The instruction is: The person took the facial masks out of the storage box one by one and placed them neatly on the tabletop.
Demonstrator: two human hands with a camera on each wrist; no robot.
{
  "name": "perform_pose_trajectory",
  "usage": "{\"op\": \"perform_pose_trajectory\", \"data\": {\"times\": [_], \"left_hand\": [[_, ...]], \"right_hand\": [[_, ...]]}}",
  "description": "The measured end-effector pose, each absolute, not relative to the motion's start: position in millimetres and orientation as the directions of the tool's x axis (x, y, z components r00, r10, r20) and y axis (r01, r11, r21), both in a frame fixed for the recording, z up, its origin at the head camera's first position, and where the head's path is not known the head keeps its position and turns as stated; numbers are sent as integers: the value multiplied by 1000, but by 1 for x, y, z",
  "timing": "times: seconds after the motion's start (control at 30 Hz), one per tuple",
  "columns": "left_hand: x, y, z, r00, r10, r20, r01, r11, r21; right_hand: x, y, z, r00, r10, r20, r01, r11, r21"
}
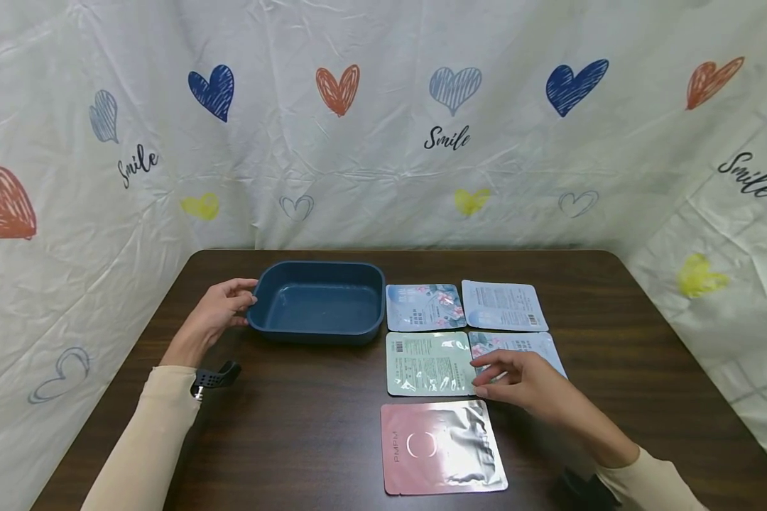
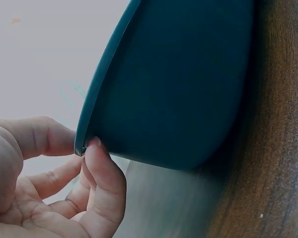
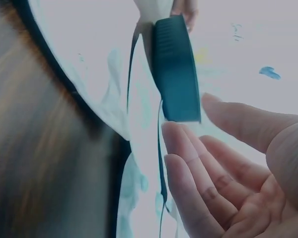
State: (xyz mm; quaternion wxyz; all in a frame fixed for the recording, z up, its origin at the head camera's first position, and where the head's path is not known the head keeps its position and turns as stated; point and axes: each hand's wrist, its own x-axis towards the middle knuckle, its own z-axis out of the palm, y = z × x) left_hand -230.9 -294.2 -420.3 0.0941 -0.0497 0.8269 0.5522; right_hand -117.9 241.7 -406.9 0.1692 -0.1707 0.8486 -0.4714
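My left hand (image 1: 214, 312) pinches the left rim of a dark blue rectangular basin (image 1: 319, 336) between thumb and fingers. The left wrist view shows the basin's wall (image 2: 179, 84) close up, with the thumb and a fingertip at its lip. My right hand (image 1: 529, 383) hovers at the right edge of a green sheet mask packet (image 1: 425, 365), fingers loosely bent and thumb apart, nothing between them. It partly covers a blue floral sheet mask packet (image 1: 518, 342). Behind these lie another blue floral packet (image 1: 422, 309) and a pale blue printed packet (image 1: 503, 306).
A shiny pink sheet mask packet (image 1: 444, 447) lies nearest me on the dark wooden table (image 1: 281, 433). White cloth (image 1: 383, 177) with printed hearts hangs behind and along both sides of the table.
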Motion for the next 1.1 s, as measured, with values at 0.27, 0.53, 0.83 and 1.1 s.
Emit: {"op": "perform_pose_trajectory", "data": {"times": [0.27, 0.53, 0.83, 1.1], "left_hand": [[-232, -291, -419, -976, 22, -215, -190, 387, 902], [-231, -289, -418, -977, 28, -211, -185, 383, 905], [-230, -290, -421, -975, 27, -220, -192, 391, 900], [-229, -291, -418, -978, 32, -208, -178, 400, 899]], "right_hand": [[-127, 230, -400, -887, -449, -113, -146, 503, -852], [-136, 226, -379, -892, -439, -106, -146, 503, -852], [-140, 228, -363, -903, -425, -58, -176, 490, -854], [-143, 231, -366, -905, -422, -51, -178, 485, -856]]}}
